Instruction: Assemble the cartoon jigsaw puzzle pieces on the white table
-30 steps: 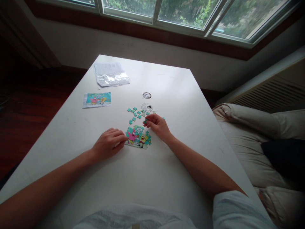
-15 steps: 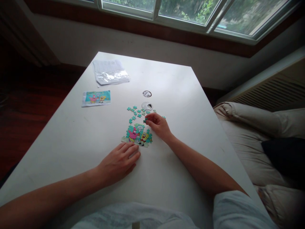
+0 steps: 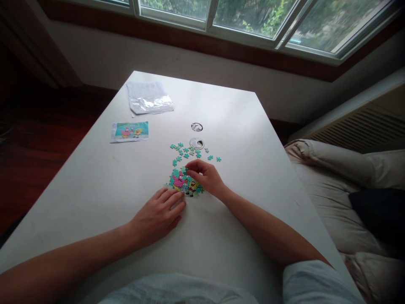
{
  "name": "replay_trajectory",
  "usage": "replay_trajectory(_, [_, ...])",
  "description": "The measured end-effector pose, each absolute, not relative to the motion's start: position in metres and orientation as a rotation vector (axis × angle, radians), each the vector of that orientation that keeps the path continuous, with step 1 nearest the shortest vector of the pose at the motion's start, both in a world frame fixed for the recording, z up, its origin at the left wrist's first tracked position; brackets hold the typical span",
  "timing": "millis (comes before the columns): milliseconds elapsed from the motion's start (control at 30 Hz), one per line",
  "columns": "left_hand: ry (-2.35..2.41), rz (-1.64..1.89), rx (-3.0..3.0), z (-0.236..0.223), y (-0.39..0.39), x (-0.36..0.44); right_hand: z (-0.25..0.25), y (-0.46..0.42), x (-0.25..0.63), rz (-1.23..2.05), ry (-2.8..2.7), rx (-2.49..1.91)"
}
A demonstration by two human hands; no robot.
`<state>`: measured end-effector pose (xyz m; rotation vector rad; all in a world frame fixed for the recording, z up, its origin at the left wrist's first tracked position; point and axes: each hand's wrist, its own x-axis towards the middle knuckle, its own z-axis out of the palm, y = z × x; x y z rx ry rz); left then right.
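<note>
A partly joined jigsaw puzzle [image 3: 179, 180] with a pink starfish and a yellow sponge figure lies on the white table [image 3: 234, 236]. My left hand [image 3: 163, 210] rests flat at its lower left edge, fingers stretched out and touching it. Over the puzzle's upper part, my right hand [image 3: 205, 175] pinches a small teal puzzle piece [image 3: 187, 171] between thumb and fingertips, hiding part of the picture. Several loose teal pieces [image 3: 186, 156] are scattered just beyond the puzzle.
A small picture sheet [image 3: 130, 131] showing the same figures lies at the left. Behind it are papers with a clear plastic bag [image 3: 151, 102]. Two round table openings [image 3: 196, 143] sit beyond the loose pieces. A beige couch [image 3: 332, 190] stands at the right.
My right hand has moved left and toward me, carrying the piece from beside the loose pieces to over the puzzle's upper part. My left hand stays in place.
</note>
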<state>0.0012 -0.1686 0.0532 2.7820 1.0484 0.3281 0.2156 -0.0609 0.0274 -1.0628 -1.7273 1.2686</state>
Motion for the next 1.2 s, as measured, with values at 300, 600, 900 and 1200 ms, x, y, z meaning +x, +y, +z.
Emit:
replay_trajectory(300, [1.049,0.321,2.795,0.051,-0.165,0.000,0.026,-0.052,0.223,1.213,-1.723,-1.088])
replay_trajectory(600, [1.094,0.361,2.762,0.055,-0.162,-0.003,0.032,-0.047,0.230,0.950,-1.867,-1.194])
replay_trajectory(900, [1.235,0.326,2.744,0.058,-0.155,-0.005,0.030,-0.048,0.231,0.868,-1.926,-1.207])
replay_trajectory(1200, [1.367,0.361,2.781,0.054,-0.153,-0.006,0.026,-0.046,0.233,0.731,-2.069,-1.102])
